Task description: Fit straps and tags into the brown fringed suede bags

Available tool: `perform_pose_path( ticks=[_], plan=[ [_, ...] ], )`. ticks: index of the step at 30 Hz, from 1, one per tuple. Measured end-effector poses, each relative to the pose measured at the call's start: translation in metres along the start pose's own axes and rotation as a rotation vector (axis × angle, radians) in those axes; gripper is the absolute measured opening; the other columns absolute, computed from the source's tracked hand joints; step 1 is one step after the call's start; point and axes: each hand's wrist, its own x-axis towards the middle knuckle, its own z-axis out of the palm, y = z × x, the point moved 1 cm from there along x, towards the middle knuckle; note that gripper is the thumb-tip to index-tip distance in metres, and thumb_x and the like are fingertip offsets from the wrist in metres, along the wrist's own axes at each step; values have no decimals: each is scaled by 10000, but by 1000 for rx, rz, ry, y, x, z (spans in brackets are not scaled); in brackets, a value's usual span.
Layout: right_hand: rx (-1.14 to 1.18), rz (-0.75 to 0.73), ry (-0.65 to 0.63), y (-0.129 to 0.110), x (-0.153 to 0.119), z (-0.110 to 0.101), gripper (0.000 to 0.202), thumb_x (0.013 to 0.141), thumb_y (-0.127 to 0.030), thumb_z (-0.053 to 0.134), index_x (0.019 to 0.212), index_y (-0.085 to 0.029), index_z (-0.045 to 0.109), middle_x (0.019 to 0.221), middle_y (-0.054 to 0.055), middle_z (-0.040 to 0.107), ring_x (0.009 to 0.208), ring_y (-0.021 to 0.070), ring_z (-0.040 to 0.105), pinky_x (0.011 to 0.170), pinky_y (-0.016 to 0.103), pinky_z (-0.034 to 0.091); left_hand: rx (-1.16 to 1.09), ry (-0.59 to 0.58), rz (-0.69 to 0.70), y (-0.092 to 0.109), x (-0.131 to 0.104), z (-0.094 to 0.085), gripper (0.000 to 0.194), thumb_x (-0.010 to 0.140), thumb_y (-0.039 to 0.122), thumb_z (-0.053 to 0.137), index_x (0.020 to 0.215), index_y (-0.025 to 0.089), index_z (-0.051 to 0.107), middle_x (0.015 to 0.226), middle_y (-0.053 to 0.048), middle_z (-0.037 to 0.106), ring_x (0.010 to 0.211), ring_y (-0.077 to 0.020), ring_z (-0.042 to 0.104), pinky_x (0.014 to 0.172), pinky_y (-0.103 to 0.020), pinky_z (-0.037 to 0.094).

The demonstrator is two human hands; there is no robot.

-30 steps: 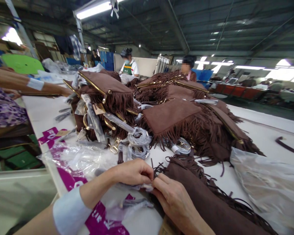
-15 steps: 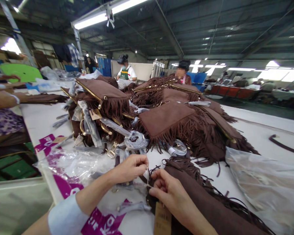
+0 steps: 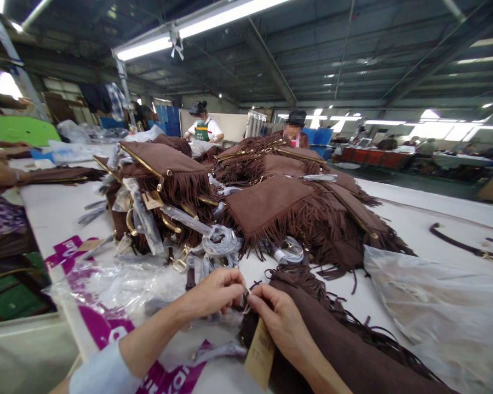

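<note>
My left hand (image 3: pixel 224 291) and my right hand (image 3: pixel 277 312) meet over the near edge of a brown fringed bag (image 3: pixel 337 317). Both pinch a thin, light-coloured tag string (image 3: pixel 247 298) between thumb and fingertips. A tan paper hang tag (image 3: pixel 260 353) with print hangs under my right hand, against the bag. The bag lies flat, its fringe spread along the far side. Just beyond my left hand are a gold clasp (image 3: pixel 182 260) and a coiled, plastic-wrapped strap (image 3: pixel 219 241).
A heap of brown fringed bags (image 3: pixel 271 202) fills the table's middle. Clear plastic bags lie at left (image 3: pixel 127 282) and right (image 3: pixel 431 306). A dark strap (image 3: pixel 452 238) rests at far right. Co-workers (image 3: pixel 204 128) sit beyond the heap; another person's arm (image 3: pixel 0 172) is at left.
My hands have come closer together, with my right fingertips now up at the string beside my left. The hang tag has tilted. The whole view has shifted slightly.
</note>
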Motion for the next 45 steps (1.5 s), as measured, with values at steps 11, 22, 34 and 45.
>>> perform_pose_path(
  ticks=[11,22,34,45],
  plan=[
    [-35,-1,59,10,0,4,276,857,-392,473,692,-191,563,626,-23,520,634,166,476,586,260,339,73,-57,67,-10,5,5,138,652,246,540,641,127,610,558,41,504,522,-87,393,485,-196,286],
    [-55,-11,52,10,2,4,217,841,-336,486,715,-183,576,662,-10,563,655,167,499,614,267,360,-95,-7,-55,-12,6,6,93,614,234,543,658,160,577,495,74,448,433,-73,354,415,-187,256],
    [727,340,-233,-10,-5,-14,315,648,-376,832,732,-163,616,550,-64,553,475,57,450,475,155,347,-877,-102,-214,-7,6,2,136,550,165,631,670,144,571,608,9,609,510,-94,495,495,-203,357],
    [414,110,-123,-5,-2,-6,115,624,-234,726,647,-158,642,606,-43,563,589,96,497,554,182,410,-1101,-63,-167,-10,9,0,56,657,175,603,679,127,583,915,-128,728,697,-175,624,710,-297,441]
  ],
)
